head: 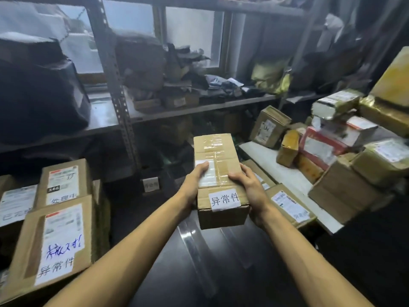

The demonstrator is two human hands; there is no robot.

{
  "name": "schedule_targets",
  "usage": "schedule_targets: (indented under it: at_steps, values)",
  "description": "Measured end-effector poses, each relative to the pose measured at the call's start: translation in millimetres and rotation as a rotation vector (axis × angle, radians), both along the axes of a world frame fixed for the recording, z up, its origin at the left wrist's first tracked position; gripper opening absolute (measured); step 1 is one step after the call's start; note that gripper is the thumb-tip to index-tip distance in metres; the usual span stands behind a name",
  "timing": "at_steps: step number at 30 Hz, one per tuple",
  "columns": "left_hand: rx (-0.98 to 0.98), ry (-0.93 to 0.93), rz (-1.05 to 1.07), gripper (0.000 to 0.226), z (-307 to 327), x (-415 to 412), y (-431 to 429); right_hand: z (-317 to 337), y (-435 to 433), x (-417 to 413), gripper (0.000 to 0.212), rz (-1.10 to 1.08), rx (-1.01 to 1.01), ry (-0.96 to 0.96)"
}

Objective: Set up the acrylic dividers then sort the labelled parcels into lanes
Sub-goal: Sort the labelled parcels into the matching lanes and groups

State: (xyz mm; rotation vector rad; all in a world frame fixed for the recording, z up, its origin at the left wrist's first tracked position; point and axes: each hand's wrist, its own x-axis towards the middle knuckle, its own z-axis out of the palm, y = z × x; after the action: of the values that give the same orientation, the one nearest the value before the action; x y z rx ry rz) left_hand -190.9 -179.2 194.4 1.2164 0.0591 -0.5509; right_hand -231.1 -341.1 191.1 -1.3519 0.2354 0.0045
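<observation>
Your fingers (201, 167) are curling round a long cardboard parcel (215, 151), clamped on it from both sides. Your left hand (193, 185) is gripping its left edge, with the thumb lying over a pale shipping slip. Your right hand (251, 189) is gripping the right edge. You are holding the parcel in the air above the middle of a dark bench (276, 273), with its near end pointing toward you. A white label (224, 200) on that near end is showing three handwritten Chinese characters.

Below the parcel, faint clear strips (194, 251) are running along the bench. They are looking like acrylic dividers already laid out, though glare is making it hard to tell whether they are standing upright. A small sign (150, 184) is sitting at the far end of the bench.

To your left, three labelled boxes are lying close together. The nearest box (55, 244) is carrying the same three characters as the parcel in your hands, so that side is reading as its likely lane. The middle box (64, 182) and the far-left box (15, 204) are carrying other labels.

To your right, a jumbled pile of parcels (345, 151) is sitting on and around a white board (265, 160). Judging by this, the dividers seem to be set. Sorting is under way with a few parcels placed, and most of the pile is left.
</observation>
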Motion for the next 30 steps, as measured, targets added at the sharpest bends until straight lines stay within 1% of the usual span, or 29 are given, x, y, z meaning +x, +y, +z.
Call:
schedule_targets:
  at_steps: [3, 8, 12, 14, 16, 19, 21, 23, 26, 28, 30]
  values:
    - [0.027, 0.011, -0.017, 0.046, -13, 23, -39, -8, -36, 15, 0.051, -0.017, 0.011, 0.020]
    - [0.042, 0.023, -0.001, 0.044, -38, 77, -106, -24, -100, 66, 0.056, -0.034, -0.013, 0.073]
    - [0.100, 0.055, -0.004, 0.046, -54, 126, -153, -36, -148, 114, 0.050, -0.040, -0.057, 0.134]
    - [0.138, 0.083, 0.002, 0.045, -64, 146, -176, -43, -171, 135, 0.046, -0.043, -0.158, 0.157]
    - [0.186, 0.115, 0.031, 0.049, -71, 162, -194, -49, -188, 156, 0.046, -0.035, -0.330, 0.165]
    - [0.269, 0.179, 0.089, 0.064, -86, 183, -225, -61, -204, 184, 0.055, -0.004, -0.672, 0.158]
    - [0.247, 0.193, 0.130, 0.063, -96, 197, -241, -69, -215, 199, 0.061, 0.011, -0.835, 0.137]
    - [0.205, 0.199, 0.174, 0.058, -107, 211, -256, -80, -230, 215, 0.064, 0.025, -0.915, 0.101]
    - [0.222, 0.236, 0.202, 0.055, -122, 217, -272, -98, -248, 234, 0.064, 0.050, -0.984, 0.081]
    - [0.242, 0.254, 0.207, 0.054, -132, 218, -281, -110, -259, 240, 0.064, 0.059, -0.999, 0.084]
    - [0.288, 0.215, 0.232, 0.051, -135, 222, -291, -120, -267, 246, 0.062, 0.077, -0.965, 0.098]
